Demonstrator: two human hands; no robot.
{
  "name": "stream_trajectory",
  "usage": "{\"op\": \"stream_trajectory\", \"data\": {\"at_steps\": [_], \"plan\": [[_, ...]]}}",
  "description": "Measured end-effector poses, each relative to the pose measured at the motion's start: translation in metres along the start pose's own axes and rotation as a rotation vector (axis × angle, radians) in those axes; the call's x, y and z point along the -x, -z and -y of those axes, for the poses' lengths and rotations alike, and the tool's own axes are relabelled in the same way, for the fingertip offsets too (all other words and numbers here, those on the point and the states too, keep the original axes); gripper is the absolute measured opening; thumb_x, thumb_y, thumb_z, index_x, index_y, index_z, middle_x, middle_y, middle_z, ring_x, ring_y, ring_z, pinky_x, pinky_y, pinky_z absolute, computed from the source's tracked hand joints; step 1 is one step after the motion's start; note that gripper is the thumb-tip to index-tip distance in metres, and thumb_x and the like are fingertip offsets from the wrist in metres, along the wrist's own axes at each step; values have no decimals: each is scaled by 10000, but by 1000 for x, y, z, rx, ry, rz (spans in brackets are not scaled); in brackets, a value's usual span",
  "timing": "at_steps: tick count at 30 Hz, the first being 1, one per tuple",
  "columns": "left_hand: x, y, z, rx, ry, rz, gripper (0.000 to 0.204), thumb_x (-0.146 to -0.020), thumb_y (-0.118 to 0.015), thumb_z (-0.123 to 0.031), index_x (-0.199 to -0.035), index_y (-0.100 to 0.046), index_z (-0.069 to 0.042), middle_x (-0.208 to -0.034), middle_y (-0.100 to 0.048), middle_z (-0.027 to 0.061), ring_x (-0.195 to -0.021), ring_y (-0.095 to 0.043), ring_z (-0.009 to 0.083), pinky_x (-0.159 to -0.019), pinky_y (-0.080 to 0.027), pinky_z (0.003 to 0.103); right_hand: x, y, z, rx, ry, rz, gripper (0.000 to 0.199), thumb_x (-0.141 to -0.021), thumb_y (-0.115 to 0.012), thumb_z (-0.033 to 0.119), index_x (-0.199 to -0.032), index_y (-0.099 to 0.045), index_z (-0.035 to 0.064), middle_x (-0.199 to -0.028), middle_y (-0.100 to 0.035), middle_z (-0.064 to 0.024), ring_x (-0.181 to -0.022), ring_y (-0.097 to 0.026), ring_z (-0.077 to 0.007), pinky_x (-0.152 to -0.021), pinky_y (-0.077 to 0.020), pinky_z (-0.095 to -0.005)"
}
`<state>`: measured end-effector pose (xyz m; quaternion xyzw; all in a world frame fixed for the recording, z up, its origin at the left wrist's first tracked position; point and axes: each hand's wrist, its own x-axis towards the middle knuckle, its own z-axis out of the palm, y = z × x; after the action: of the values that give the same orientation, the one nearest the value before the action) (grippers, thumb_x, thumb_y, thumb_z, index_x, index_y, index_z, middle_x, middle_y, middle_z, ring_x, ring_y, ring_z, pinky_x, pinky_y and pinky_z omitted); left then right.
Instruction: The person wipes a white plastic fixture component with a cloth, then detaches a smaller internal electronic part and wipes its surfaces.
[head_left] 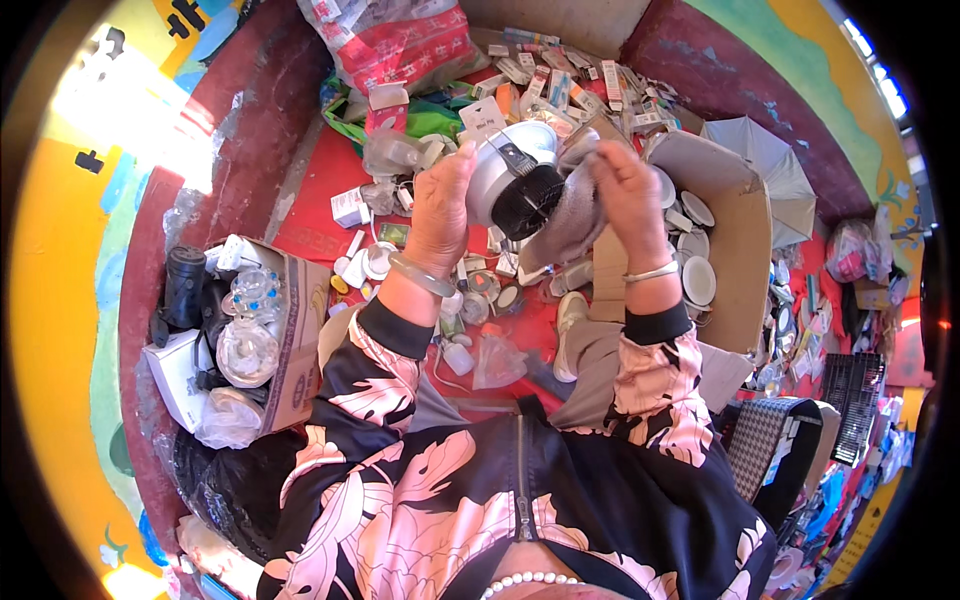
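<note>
Hands [443,200] hold white lamp [500,172] — left; grey cloth [572,215] — right.

Floor [337,165]: red, showing in patches between the goods
Far left corner: large red-and-white sack [410,50], with a green bag [432,122] just nearer
Far edge: heap of small boxes [560,88], many overlapping
Left edge: carton [302,340]; farther off, a white box [350,207]
Middle: loose white fittings [378,260], scattered
Toward the near edge: clear bag [498,360], with a shoe [568,335] to its right
Right side: open carton [745,260]; beyond it, toward the right edge, mixed goods [800,330]
</note>
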<state>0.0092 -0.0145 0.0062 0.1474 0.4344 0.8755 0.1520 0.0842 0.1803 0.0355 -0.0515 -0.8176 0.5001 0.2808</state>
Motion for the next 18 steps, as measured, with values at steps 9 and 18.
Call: {"op": "stream_trajectory", "data": {"at_steps": [9,18], "plan": [[-9,1,4,-16,92,-232,346,-884,-552,-340,-877,-631,-3,-828,-618,55,-714,-592,120,-632,-483,272,-4,26,34,-806,-194,-334,258,-929,-499,140,-1157,-534,25,-1076,-605,-71,-915,-596,-162,-830,-482,-289],[-19,21,9,456,201,-208,425,-915,-462,-374,-1153,-503,-24,-1096,-594,119,-989,-588,258,-868,-485,410,-4,28,-22,-1212,-394,54,332,-957,-333,230,-1208,-467,59,-1199,-511,-73,-1124,-480,-204,-990,-366,-344]]}}
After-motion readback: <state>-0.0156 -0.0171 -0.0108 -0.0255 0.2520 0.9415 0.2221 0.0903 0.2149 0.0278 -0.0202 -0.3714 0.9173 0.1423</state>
